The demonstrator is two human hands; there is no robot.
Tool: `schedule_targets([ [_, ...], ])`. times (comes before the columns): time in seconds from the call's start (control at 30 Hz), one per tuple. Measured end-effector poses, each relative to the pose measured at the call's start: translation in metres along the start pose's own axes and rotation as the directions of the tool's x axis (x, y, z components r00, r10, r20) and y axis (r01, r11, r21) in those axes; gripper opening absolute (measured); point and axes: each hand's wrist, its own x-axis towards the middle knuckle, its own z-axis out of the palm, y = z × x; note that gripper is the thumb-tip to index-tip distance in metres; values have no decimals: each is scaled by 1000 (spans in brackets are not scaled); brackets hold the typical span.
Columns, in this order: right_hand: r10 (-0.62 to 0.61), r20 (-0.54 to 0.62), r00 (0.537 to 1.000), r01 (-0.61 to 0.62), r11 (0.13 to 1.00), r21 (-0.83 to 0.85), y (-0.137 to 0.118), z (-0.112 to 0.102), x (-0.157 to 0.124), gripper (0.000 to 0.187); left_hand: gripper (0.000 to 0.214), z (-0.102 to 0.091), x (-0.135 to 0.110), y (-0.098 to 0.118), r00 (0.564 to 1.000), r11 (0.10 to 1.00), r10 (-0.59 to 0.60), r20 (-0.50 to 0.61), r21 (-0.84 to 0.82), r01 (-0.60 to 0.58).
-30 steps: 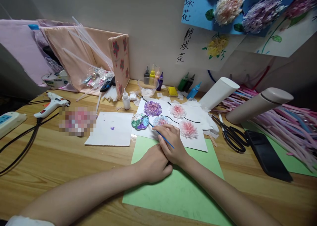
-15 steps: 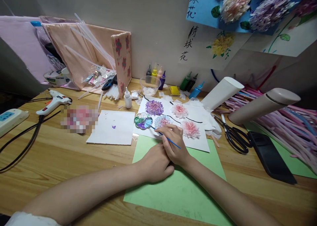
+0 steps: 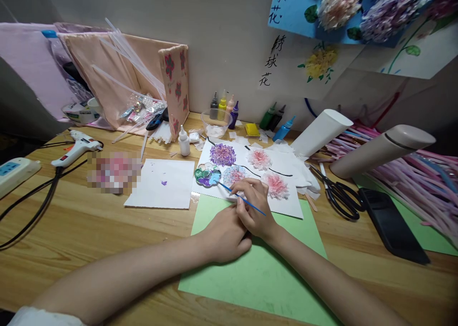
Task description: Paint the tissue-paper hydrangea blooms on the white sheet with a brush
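A blue paintbrush (image 3: 256, 208) is pinched in the fingers of the right hand (image 3: 260, 202), with its tip held at the blue paint (image 3: 214, 178) of the flower-shaped palette (image 3: 203, 174), at ten o'clock. The left hand (image 3: 223, 235) is tucked under at eight o'clock; its fingers are hidden, so its grip cannot be told. White paper (image 3: 291, 205) with puffy flowers (image 3: 275, 185) is laid at twelve o'clock.

Remote feed, my notes: wooden table (image 3: 93, 235), grain visible. Left, I log a glue gun (image 3: 75, 147) near a power strip (image 3: 17, 170). Centre, white card (image 3: 157, 192) lies flat; green sheet (image 3: 250, 283) just right of it. Farther back I mark white bottle (image 3: 184, 145), clear bowl (image 3: 225, 128), yellow packet (image 3: 252, 129). Right: black scissors (image 3: 329, 187), grey canister (image 3: 375, 152).
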Motion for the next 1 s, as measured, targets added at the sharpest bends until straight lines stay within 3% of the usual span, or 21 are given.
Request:
schedule_targets([
  [0.37, -3, -15, 1000, 4, 1000, 3, 3, -3, -1, 19, 29, -1, 1, 0, 999, 998, 0, -33, -70, -3],
  [0.5, 11, -130, 991, -4, 999, 53, 9, -15, -4, 24, 35, 1, 0, 0, 996, 997, 22, -91, -76, -29],
  [0.63, 77, -225, 971, -34, 982, 188, 28, -33, -20, 25, 49, 1, -3, 1, 997, 999, 17, -72, -40, -20],
  [0.8, 27, -192, 981, 1, 989, 145, 45, -44, -41, 23, 50, 1, -3, 1, 999, 999, -1, -48, -46, -1],
  [1.0, -55, -142, 988, 67, 994, 83, 43, -43, -39, 24, 50, 0, -2, 2, 999, 999, 2, -50, -41, -4],
])
